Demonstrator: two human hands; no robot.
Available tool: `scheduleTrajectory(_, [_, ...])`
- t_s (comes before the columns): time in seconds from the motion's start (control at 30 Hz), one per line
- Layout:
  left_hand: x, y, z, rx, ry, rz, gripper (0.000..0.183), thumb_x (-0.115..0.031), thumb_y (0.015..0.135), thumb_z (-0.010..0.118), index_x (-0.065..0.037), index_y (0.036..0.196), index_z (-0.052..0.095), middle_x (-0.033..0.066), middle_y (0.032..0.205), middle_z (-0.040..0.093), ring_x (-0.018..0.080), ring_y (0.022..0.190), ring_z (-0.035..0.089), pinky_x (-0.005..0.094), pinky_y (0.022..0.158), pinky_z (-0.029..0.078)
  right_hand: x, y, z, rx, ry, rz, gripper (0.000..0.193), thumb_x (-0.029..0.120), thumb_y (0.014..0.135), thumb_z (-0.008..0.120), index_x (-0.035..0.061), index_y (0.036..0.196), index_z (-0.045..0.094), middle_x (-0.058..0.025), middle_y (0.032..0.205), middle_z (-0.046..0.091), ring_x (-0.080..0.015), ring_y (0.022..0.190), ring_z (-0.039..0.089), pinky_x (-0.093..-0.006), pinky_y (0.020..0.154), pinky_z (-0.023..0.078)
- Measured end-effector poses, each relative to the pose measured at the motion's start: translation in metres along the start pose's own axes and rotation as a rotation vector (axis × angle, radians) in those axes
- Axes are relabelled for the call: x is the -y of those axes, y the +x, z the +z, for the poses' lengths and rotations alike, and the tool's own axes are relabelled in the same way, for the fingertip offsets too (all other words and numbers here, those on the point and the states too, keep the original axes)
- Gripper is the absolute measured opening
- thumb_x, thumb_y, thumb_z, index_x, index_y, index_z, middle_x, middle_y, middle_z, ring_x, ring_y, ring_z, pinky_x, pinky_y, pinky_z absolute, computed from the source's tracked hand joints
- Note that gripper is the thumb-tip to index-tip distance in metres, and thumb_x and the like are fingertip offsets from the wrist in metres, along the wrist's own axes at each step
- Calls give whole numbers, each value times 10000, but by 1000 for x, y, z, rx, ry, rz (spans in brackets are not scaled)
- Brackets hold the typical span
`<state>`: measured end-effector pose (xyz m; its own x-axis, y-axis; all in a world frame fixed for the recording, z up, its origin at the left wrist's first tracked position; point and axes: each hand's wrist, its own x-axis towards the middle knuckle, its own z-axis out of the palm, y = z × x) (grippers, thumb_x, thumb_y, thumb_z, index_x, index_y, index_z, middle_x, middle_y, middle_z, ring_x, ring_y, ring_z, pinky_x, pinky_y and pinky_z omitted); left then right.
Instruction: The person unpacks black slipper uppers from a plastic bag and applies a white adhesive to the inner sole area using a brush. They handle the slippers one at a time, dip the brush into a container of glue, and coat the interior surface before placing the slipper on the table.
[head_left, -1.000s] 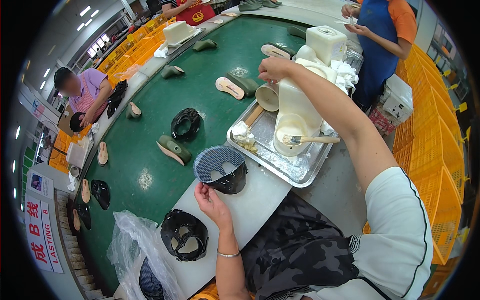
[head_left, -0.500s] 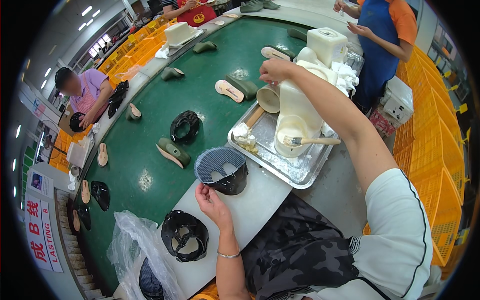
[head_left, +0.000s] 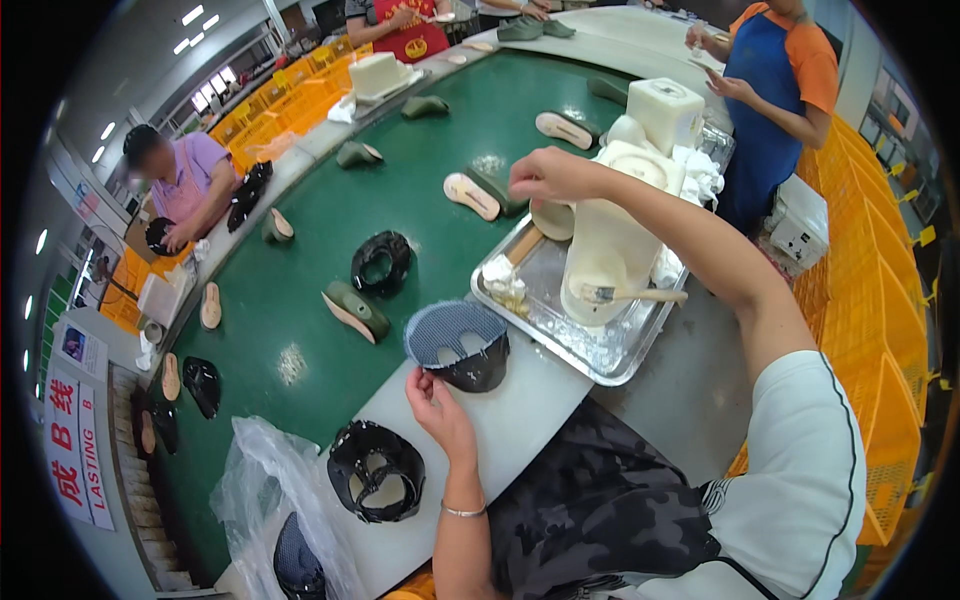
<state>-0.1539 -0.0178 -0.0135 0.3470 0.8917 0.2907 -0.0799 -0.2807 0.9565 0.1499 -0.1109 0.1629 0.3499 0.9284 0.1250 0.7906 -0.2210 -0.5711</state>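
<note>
My left hand [head_left: 443, 412] pinches the near edge of a glossy black shoe upper [head_left: 468, 365] with blue-grey mesh lining, which rests on a white board [head_left: 535, 375]. My right hand [head_left: 550, 178] is raised above a beige cup [head_left: 552, 218] by the metal tray. Its fingers are curled together, and whatever they hold is hidden. A brush [head_left: 640, 295] lies across the opening of a cream container [head_left: 600, 300] standing in the tray [head_left: 615, 365]. A second black upper [head_left: 375, 507] sits on the board near my left forearm.
Green shoe lasts with pale insoles [head_left: 357, 312] and another black upper [head_left: 381, 263] lie on the green table [head_left: 250, 340]. A clear plastic bag [head_left: 255, 470] covers part of the board. Co-workers stand around the table; orange crates [head_left: 870, 400] are stacked at right.
My right hand has come down closer to the beige cup. The left hand keeps its pinch on the upper's edge. The whole view has shifted slightly.
</note>
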Motion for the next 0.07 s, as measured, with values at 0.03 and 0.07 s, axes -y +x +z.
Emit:
scheduleTrajectory(0.03, [-3, -3, 2, 0, 8, -11, 285, -3, 880, 460, 53, 1159, 469, 121, 1017, 556, 187, 943, 538, 304, 870, 409, 17, -15, 10, 77, 141, -22, 250, 217, 851, 549, -8, 923, 630, -95, 821, 658, -163, 669, 654, -277, 623, 503])
scheduleTrajectory(0.07, [1, -13, -1, 5, 14, -40, 285, -3, 880, 460, 53, 1159, 469, 121, 1017, 556, 187, 943, 538, 304, 870, 409, 24, -35, 19, 148, 274, -72, 248, 222, 861, 579, -5, 952, 622, -78, 866, 660, -160, 675, 653, -272, 628, 510])
